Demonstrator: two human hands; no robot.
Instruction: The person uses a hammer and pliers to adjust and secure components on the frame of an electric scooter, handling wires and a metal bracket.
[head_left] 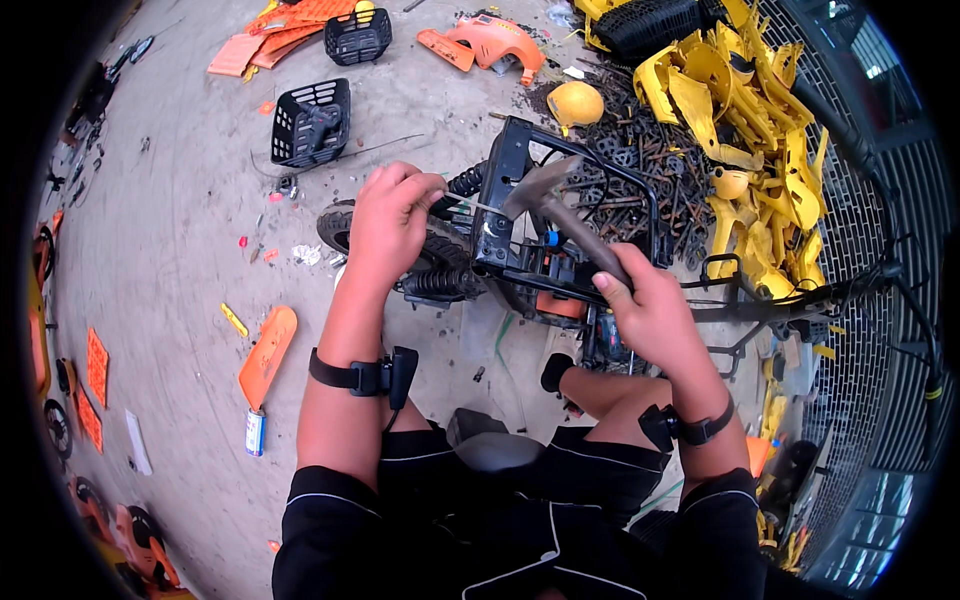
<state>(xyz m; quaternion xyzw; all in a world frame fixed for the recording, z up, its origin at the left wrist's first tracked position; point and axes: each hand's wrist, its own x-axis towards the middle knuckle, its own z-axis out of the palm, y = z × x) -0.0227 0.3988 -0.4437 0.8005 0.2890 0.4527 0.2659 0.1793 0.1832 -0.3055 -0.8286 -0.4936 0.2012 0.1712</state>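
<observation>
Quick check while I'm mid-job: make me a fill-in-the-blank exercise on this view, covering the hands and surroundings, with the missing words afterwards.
1. The dark metal hammer is gripped by the ____ hand.
2. From the other hand, a thin silver-grey metal rod extends toward the ____ metal frame.
3. The heap of plastic panels beside the pile of dark metal parts is mostly ____.
4. A blue-and-white cylindrical can is by one end of a long ____ plastic panel.

Missing words: right; black; yellow; orange.

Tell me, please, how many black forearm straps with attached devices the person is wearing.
2: one black forearm strap around the left forearm, another strap around the right forearm. Others could be hidden beneath the black fabric sleeves.
</observation>
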